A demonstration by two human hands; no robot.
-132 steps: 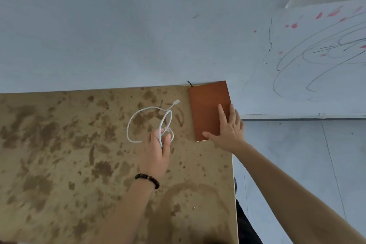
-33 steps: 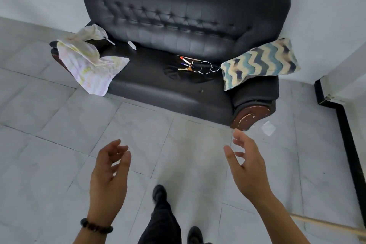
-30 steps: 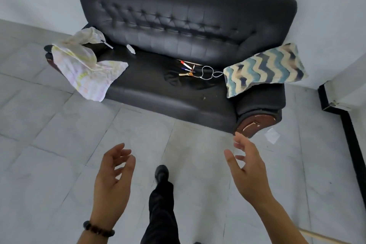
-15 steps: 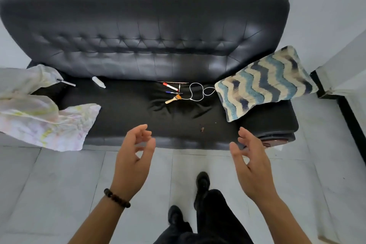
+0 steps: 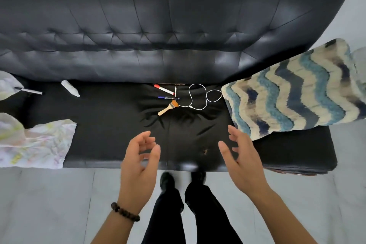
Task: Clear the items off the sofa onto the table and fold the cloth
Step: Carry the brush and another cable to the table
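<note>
A black leather sofa point(image 5: 111, 125) fills the view. At the back of its seat lie a red-capped marker point(image 5: 164, 89), a blue pen point(image 5: 168, 97), a small wooden-handled brush point(image 5: 168, 107) and a looped white cable point(image 5: 200, 96). Further left lie a small white tube point(image 5: 70, 91) and a dark pen point(image 5: 29, 90). A crumpled pale cloth point(image 5: 37, 144) drapes over the sofa's left end. My left hand point(image 5: 138, 162) and my right hand point(image 5: 241, 160) hover over the seat's front edge, fingers loosely spread, holding nothing.
A zigzag blue and cream cushion point(image 5: 293, 93) leans on the sofa's right arm. Grey tiled floor point(image 5: 49, 204) lies in front, where my legs and black shoes point(image 5: 168, 182) stand against the sofa. The table is out of view.
I left the table, where the cable and brown notebook lay, and walked up to the sofa. Both empty hands have come forward over the seat edge.
</note>
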